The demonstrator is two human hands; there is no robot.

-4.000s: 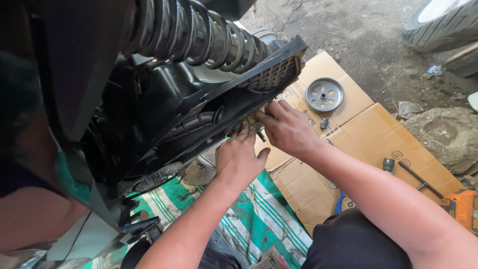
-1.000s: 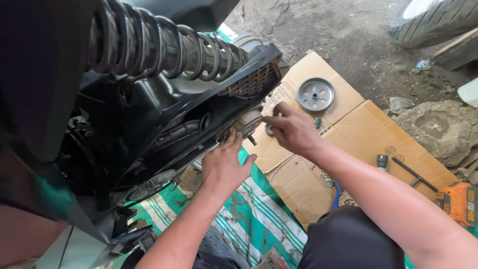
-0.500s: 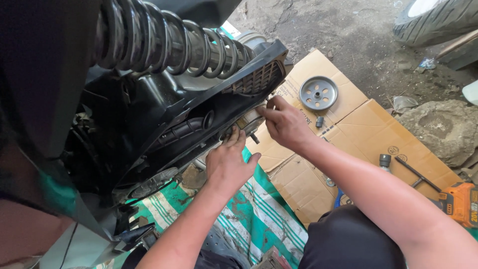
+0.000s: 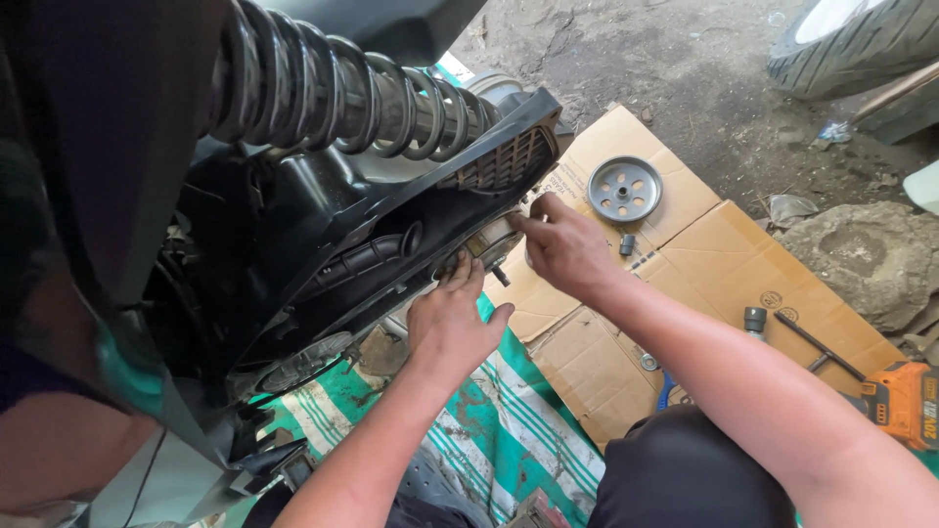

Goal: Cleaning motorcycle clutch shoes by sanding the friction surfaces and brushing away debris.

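Observation:
I look down at the rear of a scooter, with its coiled shock spring (image 4: 342, 93) and black plastic drive cover (image 4: 391, 225). My left hand (image 4: 452, 328) reaches up under the cover, fingertips pressed against the round metal part (image 4: 492, 238) behind it. My right hand (image 4: 567, 246) is at the same spot from the right, fingers pinched on the edge of that part. Whether either hand truly grips it is hidden by the fingers and the cover.
Flattened cardboard (image 4: 704, 264) lies on the dirt ground with a round metal clutch bell (image 4: 624, 188), a small socket (image 4: 754, 319) and a T-handle wrench (image 4: 810, 346). An orange power tool (image 4: 905, 403) sits at the right edge. A green striped cloth (image 4: 509, 420) is under my arms. A tyre (image 4: 851, 44) is top right.
My right hand moved from just off the cover in to the round part behind it. My left hand slid up under the cover beside it.

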